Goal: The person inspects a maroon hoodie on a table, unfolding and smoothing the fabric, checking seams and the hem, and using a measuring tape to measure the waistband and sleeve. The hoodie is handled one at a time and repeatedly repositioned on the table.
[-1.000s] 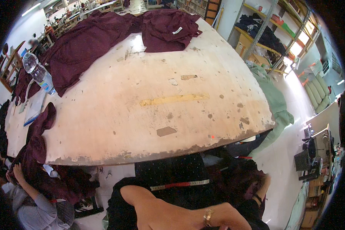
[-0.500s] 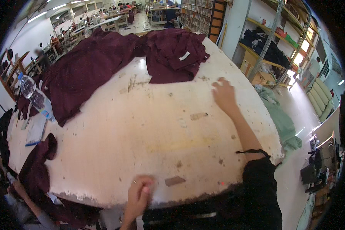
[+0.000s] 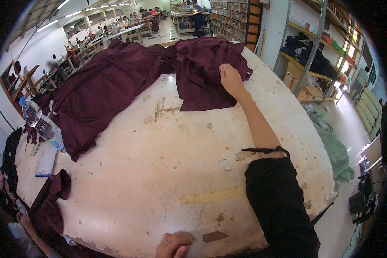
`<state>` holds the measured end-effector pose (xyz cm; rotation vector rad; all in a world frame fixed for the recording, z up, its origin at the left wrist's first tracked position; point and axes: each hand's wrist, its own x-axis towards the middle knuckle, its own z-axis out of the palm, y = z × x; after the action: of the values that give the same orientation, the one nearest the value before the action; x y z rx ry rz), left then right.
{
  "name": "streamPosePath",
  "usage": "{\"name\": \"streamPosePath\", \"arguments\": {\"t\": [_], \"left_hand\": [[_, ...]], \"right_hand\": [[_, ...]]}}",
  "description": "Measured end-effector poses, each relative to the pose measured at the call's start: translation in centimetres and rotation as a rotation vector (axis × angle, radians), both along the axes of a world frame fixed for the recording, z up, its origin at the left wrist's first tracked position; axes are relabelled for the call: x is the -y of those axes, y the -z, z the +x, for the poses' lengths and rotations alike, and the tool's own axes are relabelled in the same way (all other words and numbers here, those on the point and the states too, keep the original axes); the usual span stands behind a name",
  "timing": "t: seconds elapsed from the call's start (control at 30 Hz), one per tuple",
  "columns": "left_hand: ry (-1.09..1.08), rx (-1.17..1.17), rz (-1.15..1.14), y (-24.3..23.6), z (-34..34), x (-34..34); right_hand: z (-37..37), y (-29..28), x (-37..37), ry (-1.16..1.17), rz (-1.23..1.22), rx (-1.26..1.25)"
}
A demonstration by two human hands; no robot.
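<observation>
My right hand (image 3: 233,81) reaches across the table (image 3: 142,180) to the far side, its fingers closed on the maroon garment (image 3: 202,64) that lies bunched there. The garment's near flap hangs toward me, flat on the tabletop. Beside it on the left, a larger spread of maroon cloth (image 3: 112,81) joins or touches the bunched one; I cannot tell which. My left hand (image 3: 173,246) rests low at the table's near edge, fingers curled in with nothing visible in them, partly cut off by the frame.
On the left stand a clear water bottle (image 3: 43,124) and a flat white pad (image 3: 46,160). Another maroon piece (image 3: 51,202) hangs over the near left edge, beside another person's hand (image 3: 25,220). Green cloth (image 3: 331,146) lies beyond the right edge, near metal shelving (image 3: 311,51).
My right hand has moved left and forward from above the bare tabletop onto the maroon garment and closed on it. The view has shifted, and my left hand sits lower in it.
</observation>
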<state>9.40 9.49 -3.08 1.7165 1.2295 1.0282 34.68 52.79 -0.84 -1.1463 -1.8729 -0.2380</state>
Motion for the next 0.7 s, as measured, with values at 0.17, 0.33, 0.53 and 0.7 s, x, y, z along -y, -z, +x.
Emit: {"name": "streamPosePath", "arguments": {"t": [0.17,0.33,0.53,0.7], "left_hand": [[-0.273,0.218,-0.095,1.3,-0.2,1.4],[-0.568,0.099,0.123,1.0,2.4,0.3],[-0.367,-0.434,0.202,0.9,1.1,-0.2],[-0.398,0.066,0.067,0.8,0.7,-0.2]], "right_hand": [[-6.1,-1.4,17.0,-0.4,-0.232,0.306],[-4.3,1.8,31.5,-0.845,-0.236,0.426],[-0.2,1.0,32.5,-0.615,-0.391,0.568],[0.4,1.8,32.9,-0.47,-0.414,0.51]]}}
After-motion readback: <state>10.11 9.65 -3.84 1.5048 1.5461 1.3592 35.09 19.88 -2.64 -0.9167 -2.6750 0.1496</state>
